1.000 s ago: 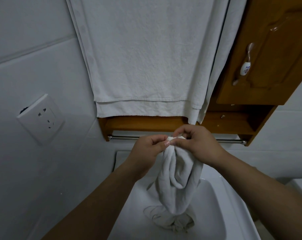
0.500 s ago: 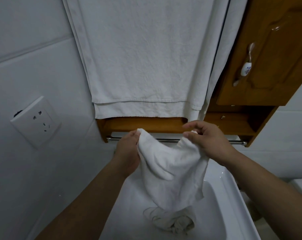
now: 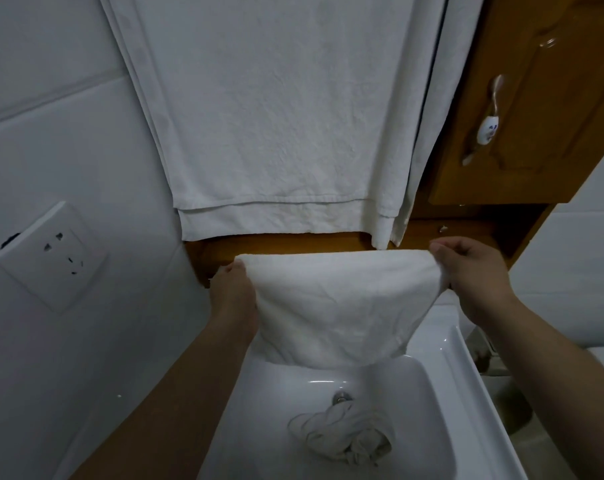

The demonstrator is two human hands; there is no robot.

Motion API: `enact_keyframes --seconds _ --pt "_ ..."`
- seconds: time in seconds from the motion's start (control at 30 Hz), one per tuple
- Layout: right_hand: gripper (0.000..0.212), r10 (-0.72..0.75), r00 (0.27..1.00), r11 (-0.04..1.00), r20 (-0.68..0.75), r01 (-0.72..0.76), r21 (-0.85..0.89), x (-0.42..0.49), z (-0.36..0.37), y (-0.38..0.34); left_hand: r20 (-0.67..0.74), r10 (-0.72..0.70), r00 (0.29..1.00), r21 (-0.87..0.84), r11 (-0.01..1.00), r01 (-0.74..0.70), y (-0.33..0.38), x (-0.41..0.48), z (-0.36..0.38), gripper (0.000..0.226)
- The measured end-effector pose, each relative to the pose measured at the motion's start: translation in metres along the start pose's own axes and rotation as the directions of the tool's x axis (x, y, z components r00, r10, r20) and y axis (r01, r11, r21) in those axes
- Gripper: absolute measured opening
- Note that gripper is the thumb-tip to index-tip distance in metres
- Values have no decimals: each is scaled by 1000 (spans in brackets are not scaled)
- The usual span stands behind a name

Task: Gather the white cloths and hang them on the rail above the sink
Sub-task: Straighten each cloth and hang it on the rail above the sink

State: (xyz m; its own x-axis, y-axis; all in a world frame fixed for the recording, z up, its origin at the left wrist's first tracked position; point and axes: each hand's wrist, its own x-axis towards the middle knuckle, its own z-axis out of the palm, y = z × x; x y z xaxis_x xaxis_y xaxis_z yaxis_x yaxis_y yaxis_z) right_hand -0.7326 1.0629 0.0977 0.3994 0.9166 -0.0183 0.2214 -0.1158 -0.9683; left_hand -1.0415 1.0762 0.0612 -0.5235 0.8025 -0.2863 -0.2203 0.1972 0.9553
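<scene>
Cloth (image 3: 338, 306), white, spread flat above the sink (image 3: 466, 393), top edge stretched level between both hands; left hand (image 3: 233, 289) grips its left corner, right hand (image 3: 473, 268) pinches its right corner; rail hidden behind it, contact cannot be told; second cloth (image 3: 345, 438), crumpled, lies in the sink beside the drain (image 3: 342, 398); judged light, soft, limp; best held by top corners, taut, since slack fabric bunches and slips.

socket (image 3: 51, 256), wooden cabinet (image 3: 542, 109), seemingly ceramic handle (image 3: 486, 129)
</scene>
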Motion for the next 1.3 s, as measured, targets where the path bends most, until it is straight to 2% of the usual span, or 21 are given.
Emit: enact_keyframes --seconds 0.1,0.23,0.37,0.47,0.57,0.77,0.97,1.1,1.3 --pt "8 -12 999 999 -34 11 -45 -4 1 1 -27 46 999 48 998 -44 2 -6 4 30" --pt "15 -79 992 976 -97 57 -212 -6 1 0 59 122 991 163 978 -130 2 -16 8 33" --pt "8 -107 993 963 -44 93 -255 -15 10 -7 139 256 957 241 928 -283 5 -33 21 17" --pt "6 -5 995 995 95 14 -95 -24 20 -21 195 308 931 282 892 -354 8 -43 32 13" --pt "11 58 958 996 281 -75 50 -35 32 -36 272 320 908 293 871 -395 10 -56 44 10" --pt "22 14 946 994 325 -47 95 -52 53 -60 449 419 789 274 776 -568 9 -80 61 9" --pt "29 68 900 947 430 -194 256 -54 53 -65 460 432 776 250 776 -580 11 -80 59 6" --pt "25 -46 868 976 494 -66 208 -58 50 -60 452 409 793 192 823 -534 13 -84 57 10" --pt "14 -195 890 980 411 196 41 -62 51 -59 471 339 814 145 881 -450 16 -90 57 14"
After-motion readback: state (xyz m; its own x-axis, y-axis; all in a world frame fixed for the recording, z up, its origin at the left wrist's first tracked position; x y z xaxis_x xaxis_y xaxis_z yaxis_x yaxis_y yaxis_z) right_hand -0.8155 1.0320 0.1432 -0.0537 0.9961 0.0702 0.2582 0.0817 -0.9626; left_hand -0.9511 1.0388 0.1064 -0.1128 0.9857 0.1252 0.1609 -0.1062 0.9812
